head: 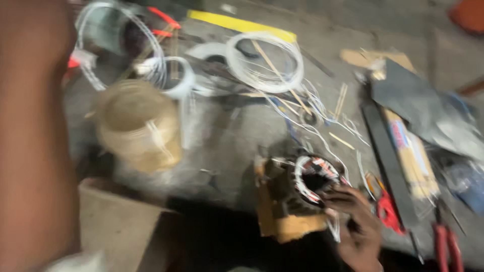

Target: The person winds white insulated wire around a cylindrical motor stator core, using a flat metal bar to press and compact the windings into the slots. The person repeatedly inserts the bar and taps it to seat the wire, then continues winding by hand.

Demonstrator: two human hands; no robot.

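Note:
The picture is blurred by motion. A small motor stator (312, 181) with white and copper-coloured windings rests on a yellowish block (290, 226) on the grey work surface. My right hand (355, 224) comes in from the lower right, its fingers curled over the stator's near rim and the white leads hanging there. Only my left forearm (30, 136) shows, a broad shape close to the camera along the left edge. The left hand itself is out of the frame.
A tan spool (138, 126) stands left of centre. Coils of white wire (264, 63) and thin sticks lie behind it. Red cutters (388, 211), red-handled pliers (446, 247), a black flat bar (388, 156) and a packet of sticks (413, 161) lie right. A cardboard box (116, 221) sits lower left.

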